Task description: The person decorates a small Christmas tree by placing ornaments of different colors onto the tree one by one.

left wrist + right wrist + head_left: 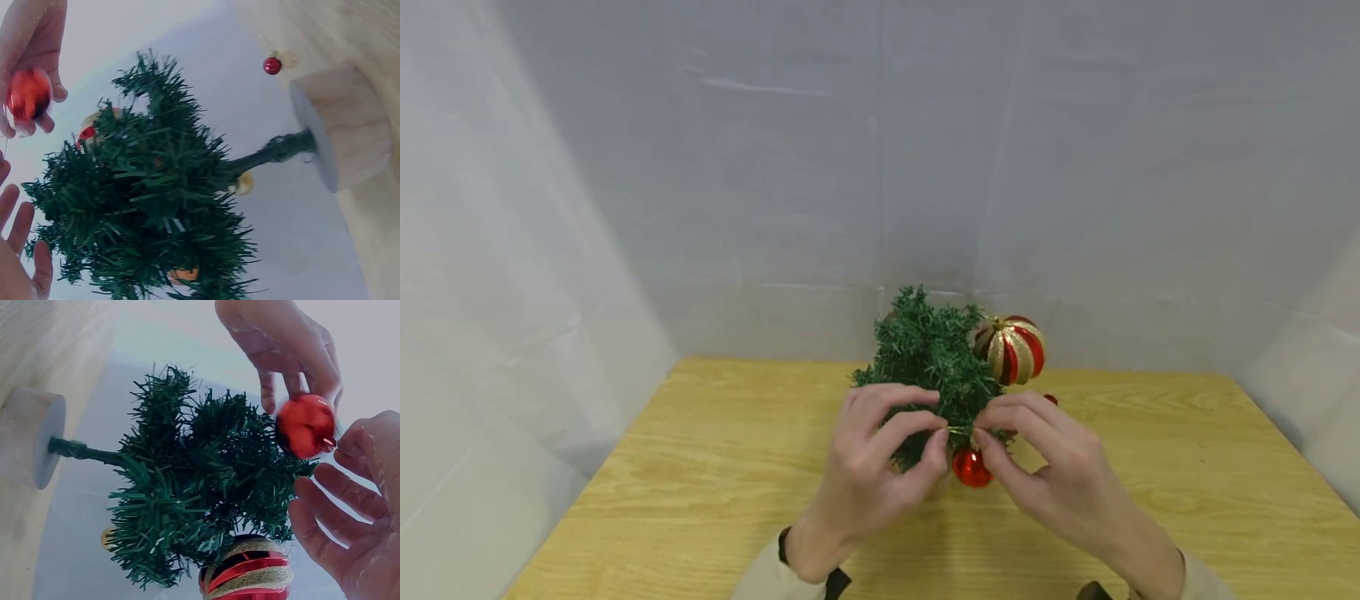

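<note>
A shiny red bauble [972,468] hangs in front of a small artificial Christmas tree [928,346]. My left hand [883,446] pinches one side of its thin gold string [957,430] between thumb and forefinger. The other side is pinched by my right hand [1052,454], whose fingertips are right at the bauble's cap in the right wrist view. Both hands are close to the tree's near side, with the string stretched across the short gap. In the left wrist view the red bauble [28,94] is blurred and overlaps the right hand [37,37].
A large red-and-gold striped bauble [1011,350] hangs on the tree's right side. The tree stands on a round wooden base [350,125]. On the table [700,458] lies a small red bauble [272,65]. A gold bauble [244,183] shows by the trunk. Pale sheeting [820,183] encloses the table.
</note>
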Demonstrator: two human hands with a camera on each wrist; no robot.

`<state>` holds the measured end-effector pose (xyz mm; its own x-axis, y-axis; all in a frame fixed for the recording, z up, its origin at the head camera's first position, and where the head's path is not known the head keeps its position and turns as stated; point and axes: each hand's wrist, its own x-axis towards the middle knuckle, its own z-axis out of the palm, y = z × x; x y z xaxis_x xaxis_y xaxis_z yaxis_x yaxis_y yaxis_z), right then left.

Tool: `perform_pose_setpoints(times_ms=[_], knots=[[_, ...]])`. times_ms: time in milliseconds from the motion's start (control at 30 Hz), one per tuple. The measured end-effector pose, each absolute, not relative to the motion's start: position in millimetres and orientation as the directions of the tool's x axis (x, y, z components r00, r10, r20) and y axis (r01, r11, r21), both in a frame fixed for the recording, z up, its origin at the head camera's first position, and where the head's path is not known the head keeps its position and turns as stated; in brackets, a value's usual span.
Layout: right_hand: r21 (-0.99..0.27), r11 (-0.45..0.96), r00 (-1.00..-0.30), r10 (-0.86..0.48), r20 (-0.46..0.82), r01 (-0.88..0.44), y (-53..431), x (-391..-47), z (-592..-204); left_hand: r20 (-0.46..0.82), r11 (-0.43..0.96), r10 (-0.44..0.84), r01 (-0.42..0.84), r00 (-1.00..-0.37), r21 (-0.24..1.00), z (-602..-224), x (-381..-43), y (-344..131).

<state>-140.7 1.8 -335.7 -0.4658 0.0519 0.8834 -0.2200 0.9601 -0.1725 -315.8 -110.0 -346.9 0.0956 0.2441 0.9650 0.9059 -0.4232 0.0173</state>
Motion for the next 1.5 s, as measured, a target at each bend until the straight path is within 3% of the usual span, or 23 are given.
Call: perform_pose_setpoints(times_ms=[167,367,767,1067,1333,1500], knots=[[-0.118,0.971,-0.383,0.03,0.923,-0.207,3.1,-151.3,-327.4,0.966,-0.387,0.259,0.918,0.018,0.086,-339.0,-314.3,-108.1],[-0.133,0.98,-0.355,0.074,0.932,-0.145,2.9,-162.4,-319.5,0.963,-0.338,0.262,0.93,-0.054,0.144,-330.0,-314.8,-104.2],[-0.232,0.972,-0.341,0.209,0.917,-0.028,3.5,-177.1,-315.4,0.961,-0.145,0.259,0.979,-0.1,0.141,-321.9,-315.0,-98.7],[-0.247,0.968,-0.399,0.246,0.883,0.051,2.7,-179.1,-315.8,0.942,-0.025,0.313,0.99,-0.121,0.136,-321.5,-312.3,-99.7],[-0.267,0.959,-0.541,0.275,0.795,0.097,-3.8,-174.3,-317.4,0.924,-0.009,0.36,0.99,-0.128,0.141,-323.2,-310.1,-101.5],[-0.295,0.952,-0.544,0.289,0.787,0.08,-4.9,-172.9,-318.1,0.915,-0.019,0.377,0.987,-0.14,0.159,-322.8,-309.3,-101.9]])
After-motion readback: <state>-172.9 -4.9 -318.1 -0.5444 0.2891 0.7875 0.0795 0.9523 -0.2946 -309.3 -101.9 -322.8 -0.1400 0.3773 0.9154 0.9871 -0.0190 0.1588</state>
